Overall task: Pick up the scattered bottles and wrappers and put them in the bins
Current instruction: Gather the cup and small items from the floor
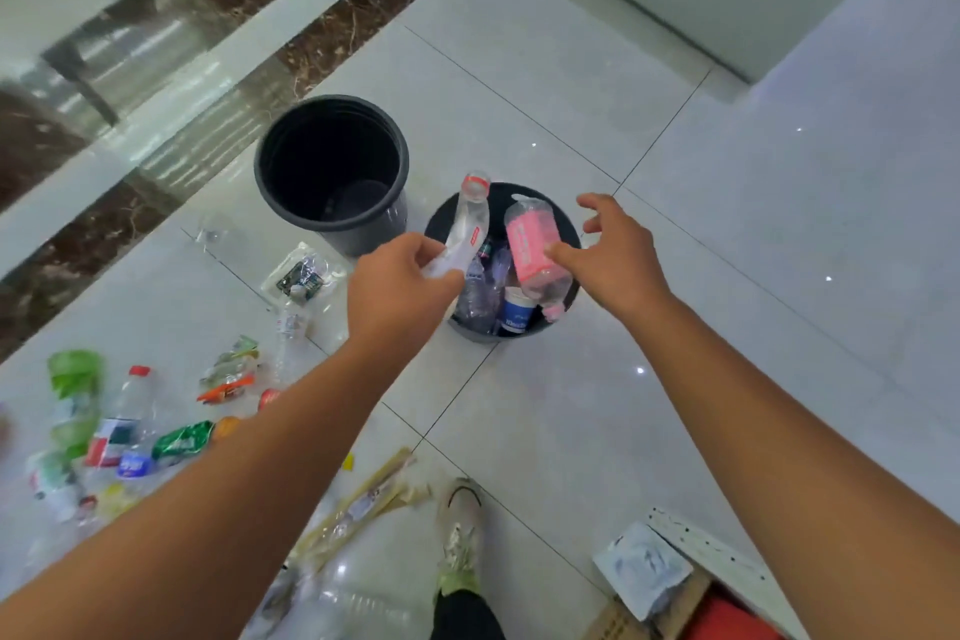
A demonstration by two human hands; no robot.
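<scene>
Head view shows both my arms stretched over the smaller bin (445,219), which stands on the tiled floor (675,327) just beside the larger black bin (270,182). My left hand (402,286) pinches the lower end of a clear bottle with a red cap ring (471,218), and this bottle points up, tilted, above the opening of the smaller bin. My right hand (615,250) has the fingers spread. One fingertip is at the pink-labelled bottle (532,250), which hangs over the same bin, and I cannot tell if it touches the bottle or is just apart from it. Inside this bin I see several clear bottles and a blue and white cup (519,312), so I judge that part of the work is done. The larger black bin looks nearly empty. Much is left on the floor at my left: a green bottle (75,374), a red-capped bottle (124,405), a green wrapper (184,442), a clear packet (304,278) near the larger black bin, and long beige wrappers (363,499) beside my shoe (460,530). I judge the task less than half done.
</scene>
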